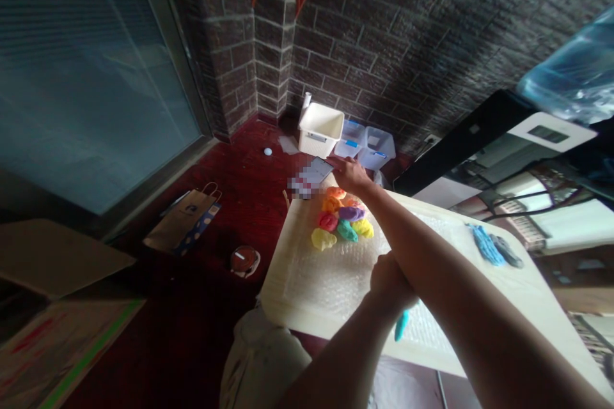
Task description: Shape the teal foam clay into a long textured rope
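Observation:
My right hand [352, 176] reaches to the far edge of the table, holding nothing I can see. A finger stretches left to the edge of a phone or tablet [318, 170], whose near part is blurred out. Under my right forearm, my left hand [391, 278] is closed in a fist. A teal piece of cloth [401, 326] sticks out below it, its upper part hidden by the hand and arm. Several bunched cloth bundles lie close together beyond my left hand, among them a pale yellow bundle [323, 239], a green bundle [347, 230] and a purple bundle [352, 213].
Bubble wrap [316, 287] covers part of the pale table [278, 297]. Blue and grey knitted pieces [487, 246] lie at its right end. Behind it stand a white bin [320, 131] and clear tubs [377, 147]. A paper bag [177, 220] and cardboard box [71, 339] are left.

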Tool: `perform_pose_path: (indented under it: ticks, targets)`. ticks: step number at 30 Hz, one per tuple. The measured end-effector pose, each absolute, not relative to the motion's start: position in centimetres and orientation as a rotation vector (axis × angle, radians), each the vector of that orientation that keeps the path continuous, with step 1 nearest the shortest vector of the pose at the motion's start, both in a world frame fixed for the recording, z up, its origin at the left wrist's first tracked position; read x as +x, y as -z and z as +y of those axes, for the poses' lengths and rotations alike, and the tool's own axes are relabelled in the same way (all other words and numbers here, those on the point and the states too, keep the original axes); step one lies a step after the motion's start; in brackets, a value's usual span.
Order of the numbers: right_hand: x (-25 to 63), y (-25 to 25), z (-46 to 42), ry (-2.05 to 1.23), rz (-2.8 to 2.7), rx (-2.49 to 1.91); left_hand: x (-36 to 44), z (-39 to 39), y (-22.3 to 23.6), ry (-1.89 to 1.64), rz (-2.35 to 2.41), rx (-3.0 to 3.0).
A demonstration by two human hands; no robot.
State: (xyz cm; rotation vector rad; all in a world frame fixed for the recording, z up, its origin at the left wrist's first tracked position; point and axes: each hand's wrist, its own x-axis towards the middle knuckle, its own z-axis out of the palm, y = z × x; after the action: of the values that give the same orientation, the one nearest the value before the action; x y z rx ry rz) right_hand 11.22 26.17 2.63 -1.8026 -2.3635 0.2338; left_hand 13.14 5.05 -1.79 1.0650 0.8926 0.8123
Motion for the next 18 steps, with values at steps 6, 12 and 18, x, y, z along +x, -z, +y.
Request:
perform_pose_path:
  ticks: [6, 12, 18]
  targets:
    - [17.3, -8.1, 17.6, -0.252, -2.006, -1.563, 13.0, 4.9, 0.4, -0.876, 1.020, 0.988]
    - [24.1, -4.8, 3.0, -0.289, -0.998, -1.479, 12.5, 6.5, -0.2, -1.013, 0.806, 0.741]
    - [23.2, -1.2, -0.7, -0.958, -0.930, -1.387, 12.0, 6.5, -1.6, -1.048, 0.516, 0.527]
